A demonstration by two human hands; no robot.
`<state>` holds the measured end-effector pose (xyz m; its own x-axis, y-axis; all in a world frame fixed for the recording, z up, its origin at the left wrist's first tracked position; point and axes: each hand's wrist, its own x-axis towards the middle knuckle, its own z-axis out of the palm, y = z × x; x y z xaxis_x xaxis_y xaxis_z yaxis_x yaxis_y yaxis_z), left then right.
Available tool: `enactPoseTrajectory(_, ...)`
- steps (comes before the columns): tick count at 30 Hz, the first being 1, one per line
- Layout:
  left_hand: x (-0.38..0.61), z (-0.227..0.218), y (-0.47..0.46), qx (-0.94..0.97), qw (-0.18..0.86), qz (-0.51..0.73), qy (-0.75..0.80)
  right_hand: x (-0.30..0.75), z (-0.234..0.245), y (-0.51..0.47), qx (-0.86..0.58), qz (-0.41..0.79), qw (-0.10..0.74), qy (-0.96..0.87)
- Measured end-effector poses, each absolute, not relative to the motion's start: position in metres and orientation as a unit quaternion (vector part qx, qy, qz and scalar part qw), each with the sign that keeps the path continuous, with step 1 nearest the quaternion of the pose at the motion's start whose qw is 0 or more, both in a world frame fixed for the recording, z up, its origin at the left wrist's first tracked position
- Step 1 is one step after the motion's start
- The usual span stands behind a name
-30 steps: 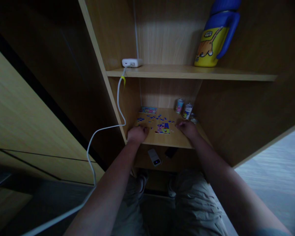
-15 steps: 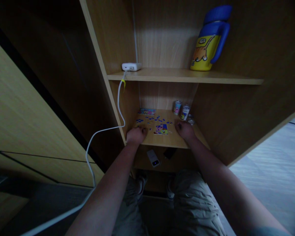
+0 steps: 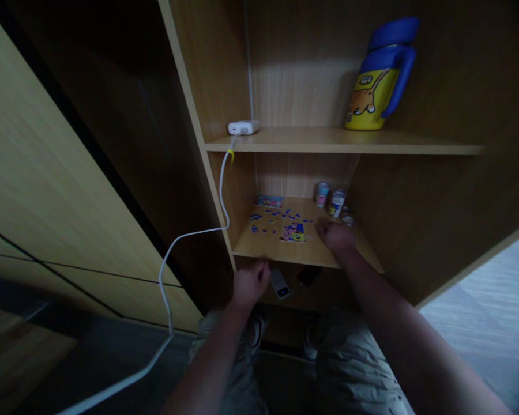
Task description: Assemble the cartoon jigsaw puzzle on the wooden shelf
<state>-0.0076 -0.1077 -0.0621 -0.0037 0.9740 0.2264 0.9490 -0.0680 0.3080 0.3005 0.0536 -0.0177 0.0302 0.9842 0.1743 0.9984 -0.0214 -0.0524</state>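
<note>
A partly joined colourful puzzle [image 3: 294,232] lies on the lower wooden shelf [image 3: 268,249], with several loose blue pieces [image 3: 268,218] scattered left and behind it. My right hand [image 3: 336,237] rests on the shelf just right of the puzzle, fingers curled; what it holds, if anything, is hidden. My left hand [image 3: 249,283] hangs below the shelf's front edge, fingers curled, close to a white power bank [image 3: 281,284] on the level beneath.
Small cans [image 3: 330,197] stand at the shelf's back right, a flat picture box [image 3: 268,201] at the back. The upper shelf holds a white charger [image 3: 244,127] with a cable [image 3: 190,242] hanging left, and a yellow-blue jug [image 3: 378,80]. A dark phone [image 3: 307,275] lies below.
My left hand has come off the lower shelf and dropped below its front edge toward the power bank. The right hand stays by the puzzle. The view has shifted slightly.
</note>
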Motion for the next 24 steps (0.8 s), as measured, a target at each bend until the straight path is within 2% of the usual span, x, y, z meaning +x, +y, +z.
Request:
enactPoseTrajectory(2,-0.010,-0.101,-0.147,0.696,0.078,0.162,0.695,0.300,-0.016,0.053,-0.713,-0.037,0.074,-0.697)
enactPoseTrajectory(4,-0.007,-0.133,-0.180,0.682,0.152,0.076,0.711,0.300,-0.015,0.052,-0.705,-0.031,0.068,-0.705)
enactPoseTrajectory(6,0.001,-0.154,-0.203,0.741,0.183,0.035,0.645,0.300,-0.014,0.051,-0.705,-0.035,0.064,-0.706)
enactPoseTrajectory(9,0.018,-0.166,-0.217,0.792,0.215,-0.009,0.572,0.300,-0.012,0.048,-0.707,-0.035,0.060,-0.704)
enactPoseTrajectory(14,0.031,-0.167,-0.215,0.798,0.220,-0.024,0.561,0.297,-0.011,0.046,-0.708,-0.026,0.050,-0.704)
enactPoseTrajectory(17,0.031,-0.159,-0.213,0.789,0.236,0.030,0.567,0.295,-0.011,0.045,-0.719,-0.023,0.049,-0.692)
enactPoseTrajectory(20,0.027,-0.135,-0.206,0.765,0.250,0.184,0.565,0.294,-0.012,0.046,-0.724,-0.021,0.057,-0.687)
enactPoseTrajectory(24,0.014,-0.080,-0.161,0.758,0.129,0.374,0.519,0.296,-0.014,0.049,-0.723,-0.013,0.067,-0.687)
